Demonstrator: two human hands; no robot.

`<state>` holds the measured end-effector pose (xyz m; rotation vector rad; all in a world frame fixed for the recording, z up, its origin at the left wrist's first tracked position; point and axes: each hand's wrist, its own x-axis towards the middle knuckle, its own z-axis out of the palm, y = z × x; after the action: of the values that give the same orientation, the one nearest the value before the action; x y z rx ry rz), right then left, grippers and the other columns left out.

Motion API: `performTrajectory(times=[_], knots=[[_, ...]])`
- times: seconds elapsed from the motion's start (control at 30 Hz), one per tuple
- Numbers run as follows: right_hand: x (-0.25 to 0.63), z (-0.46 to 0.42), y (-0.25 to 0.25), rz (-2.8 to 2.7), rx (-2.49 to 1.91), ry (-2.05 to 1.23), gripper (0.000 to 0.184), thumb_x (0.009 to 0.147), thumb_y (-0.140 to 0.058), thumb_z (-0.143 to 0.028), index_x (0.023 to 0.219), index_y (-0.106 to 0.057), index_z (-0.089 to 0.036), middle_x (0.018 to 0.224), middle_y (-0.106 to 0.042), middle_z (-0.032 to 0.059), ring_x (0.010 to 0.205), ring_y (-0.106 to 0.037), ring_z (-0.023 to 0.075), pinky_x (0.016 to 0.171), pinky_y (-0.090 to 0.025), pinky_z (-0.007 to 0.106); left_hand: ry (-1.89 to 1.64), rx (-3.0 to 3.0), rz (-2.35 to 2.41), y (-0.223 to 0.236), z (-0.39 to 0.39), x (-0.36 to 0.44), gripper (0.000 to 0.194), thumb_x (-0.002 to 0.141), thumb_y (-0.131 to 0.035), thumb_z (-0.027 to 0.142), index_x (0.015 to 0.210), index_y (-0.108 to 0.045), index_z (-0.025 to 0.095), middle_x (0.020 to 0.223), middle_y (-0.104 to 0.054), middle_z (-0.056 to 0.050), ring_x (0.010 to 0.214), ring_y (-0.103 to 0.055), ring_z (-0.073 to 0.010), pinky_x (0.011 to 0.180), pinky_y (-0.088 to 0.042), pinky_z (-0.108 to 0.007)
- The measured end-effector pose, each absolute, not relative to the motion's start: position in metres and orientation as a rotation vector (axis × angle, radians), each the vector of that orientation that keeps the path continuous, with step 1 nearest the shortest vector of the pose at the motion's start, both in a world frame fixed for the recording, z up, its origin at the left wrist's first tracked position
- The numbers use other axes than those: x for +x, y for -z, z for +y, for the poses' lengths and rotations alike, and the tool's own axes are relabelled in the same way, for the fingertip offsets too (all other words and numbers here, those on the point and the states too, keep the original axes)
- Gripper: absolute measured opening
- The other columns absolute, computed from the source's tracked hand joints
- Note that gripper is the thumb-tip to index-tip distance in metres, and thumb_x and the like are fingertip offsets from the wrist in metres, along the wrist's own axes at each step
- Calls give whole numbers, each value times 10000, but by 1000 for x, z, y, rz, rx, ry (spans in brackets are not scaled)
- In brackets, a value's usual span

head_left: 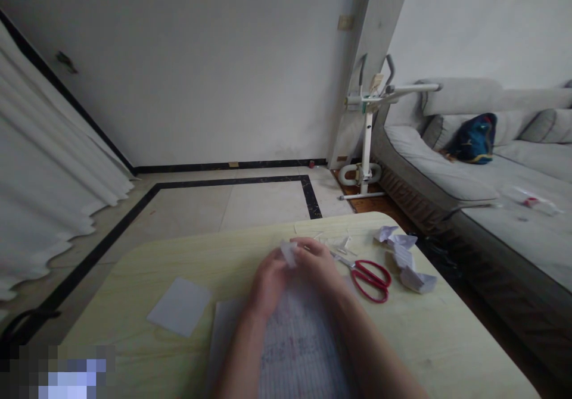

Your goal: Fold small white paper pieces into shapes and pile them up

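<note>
Above the far end of a lined, written-on notebook (292, 345), both my hands come together around a small folded piece of white paper (289, 253). My left hand (269, 280) pinches it from the left. My right hand (315, 262) grips it from the right, fingers curled in. The hands are slightly blurred, and some fingertips are hidden. Just right of my right hand lie red-handled scissors (372, 280), blades pointing toward the hand. Small white scraps (344, 244) lie behind the blades. A square of white paper (180, 306) rests flat to the left of the notebook.
Crumpled, folded paper pieces (406, 259) lie near the right edge of the pale wooden table (447, 339). Beyond the table are a grey sofa (527, 202) on the right, a white exercise machine (367, 143) by the wall and a white curtain (49, 167) on the left.
</note>
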<state>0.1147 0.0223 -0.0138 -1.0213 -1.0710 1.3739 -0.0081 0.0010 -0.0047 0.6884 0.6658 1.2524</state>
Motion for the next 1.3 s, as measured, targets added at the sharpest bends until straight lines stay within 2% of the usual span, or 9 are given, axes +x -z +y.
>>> performTrajectory(times=[0.4, 0.73, 0.97, 1.13, 1.3], knots=[[113, 25, 10, -889, -1017, -1384, 206, 641, -737, -343, 727, -685, -164, 639, -632, 4, 590, -542, 139, 568, -413, 253, -1337, 773, 909, 11, -1, -7, 320, 687, -726, 276, 981, -696, 154, 981, -713, -86, 948, -634, -232, 839, -466, -322], [113, 24, 9, -923, -1074, -1366, 211, 656, -712, -355, 702, -638, -163, 525, -530, -42, 491, -451, 100, 487, -335, 224, -1410, 871, 1032, 8, -1, -6, 217, 713, -713, 283, 887, -719, 154, 1009, -701, -75, 970, -617, -220, 847, -457, -290], [110, 22, 11, -1035, -1068, -1345, 213, 694, -695, -361, 777, -607, -186, 633, -600, -21, 570, -544, 131, 532, -402, 233, -1395, 873, 1003, 12, 2, -10, 229, 741, -674, 296, 903, -720, 141, 945, -716, -77, 919, -635, -219, 815, -471, -292], [108, 18, 12, -1226, -1052, -1265, 224, 713, -671, -281, 911, -617, -192, 742, -646, 3, 672, -593, 158, 623, -456, 262, -1452, 744, 1049, 18, 6, -12, 241, 684, -715, 291, 866, -729, 134, 887, -724, -73, 856, -650, -210, 762, -479, -290], [104, 18, 16, -1300, -1113, -1184, 256, 709, -646, -210, 963, -623, -191, 866, -664, 29, 768, -605, 170, 701, -472, 283, -1438, 733, 1064, 19, 7, -15, 195, 702, -702, 261, 845, -730, 131, 883, -721, -77, 857, -641, -212, 779, -469, -298]])
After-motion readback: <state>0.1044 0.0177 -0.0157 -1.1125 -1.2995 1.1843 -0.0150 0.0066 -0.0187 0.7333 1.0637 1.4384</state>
